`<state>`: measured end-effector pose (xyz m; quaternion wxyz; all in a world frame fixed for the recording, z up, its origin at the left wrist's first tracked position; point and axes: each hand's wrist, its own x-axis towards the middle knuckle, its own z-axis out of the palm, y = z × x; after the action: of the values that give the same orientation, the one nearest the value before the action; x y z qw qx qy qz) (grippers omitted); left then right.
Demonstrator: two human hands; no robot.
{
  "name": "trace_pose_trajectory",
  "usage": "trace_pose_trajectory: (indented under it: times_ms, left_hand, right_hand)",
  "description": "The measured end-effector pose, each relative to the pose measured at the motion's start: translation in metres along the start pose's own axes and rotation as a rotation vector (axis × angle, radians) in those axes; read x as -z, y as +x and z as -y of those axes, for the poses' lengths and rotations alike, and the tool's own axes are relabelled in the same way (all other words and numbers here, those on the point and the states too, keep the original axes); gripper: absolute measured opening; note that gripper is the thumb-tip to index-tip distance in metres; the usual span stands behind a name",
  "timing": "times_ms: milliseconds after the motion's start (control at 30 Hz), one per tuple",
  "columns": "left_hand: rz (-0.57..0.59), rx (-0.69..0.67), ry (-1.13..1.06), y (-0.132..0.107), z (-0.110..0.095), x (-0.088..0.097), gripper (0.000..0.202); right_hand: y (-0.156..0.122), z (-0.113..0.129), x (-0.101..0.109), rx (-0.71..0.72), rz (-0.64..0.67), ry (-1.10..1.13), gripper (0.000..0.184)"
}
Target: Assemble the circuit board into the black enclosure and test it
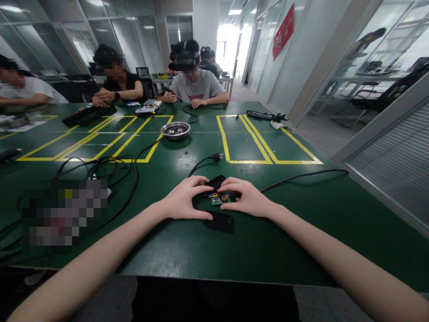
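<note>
My left hand (183, 200) and my right hand (247, 198) meet over a small black casing (216, 182) on the green table (234, 250). Inside it sits a green circuit board (219, 199) with small coloured parts. Fingers of both hands curl round the casing's sides and grip it. A black cover piece (219, 222) lies flat just in front of the hands, close to my left thumb. A black cable (301, 175) runs from under my right hand off to the right.
A metal bowl (175, 130) stands mid-table. A plug on a cord (214, 157) lies beyond my hands. Tangled black cables (110, 172) spread at left. Yellow tape boxes (264, 143) mark the table. Several people sit at the far side. A black tool (264, 116) lies far right.
</note>
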<state>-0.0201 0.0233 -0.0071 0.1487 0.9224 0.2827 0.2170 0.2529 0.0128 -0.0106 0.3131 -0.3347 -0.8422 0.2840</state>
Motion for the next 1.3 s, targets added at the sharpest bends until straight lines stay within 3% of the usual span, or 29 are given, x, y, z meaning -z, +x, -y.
trace_pose_trajectory:
  times_ms: [100,333,633,733,1000,1300]
  left_hand:
    - [-0.030,0.023,0.005,0.001,0.000,-0.001,0.066]
    - [-0.044,0.112,0.066,0.003,-0.004,-0.003,0.056]
    - [-0.088,0.227,0.188,0.005,-0.010,-0.005,0.055]
    - [-0.084,0.209,0.157,0.005,-0.009,-0.004,0.054]
    - [-0.075,0.127,0.069,0.003,-0.008,-0.001,0.023]
    - [-0.063,0.127,0.188,0.006,0.000,-0.005,0.024]
  right_hand:
    - [-0.001,0.002,0.001,-0.010,-0.018,-0.023,0.040]
    - [-0.002,0.013,0.001,-0.016,0.090,-0.230,0.052]
    - [0.002,0.015,-0.005,-0.097,0.059,-0.396,0.033]
    - [0.004,0.014,-0.008,-0.096,0.044,-0.452,0.031]
    - [0.002,0.011,-0.015,-0.107,-0.011,-0.476,0.033]
    - [0.004,0.006,-0.009,-0.048,0.028,-0.383,0.025]
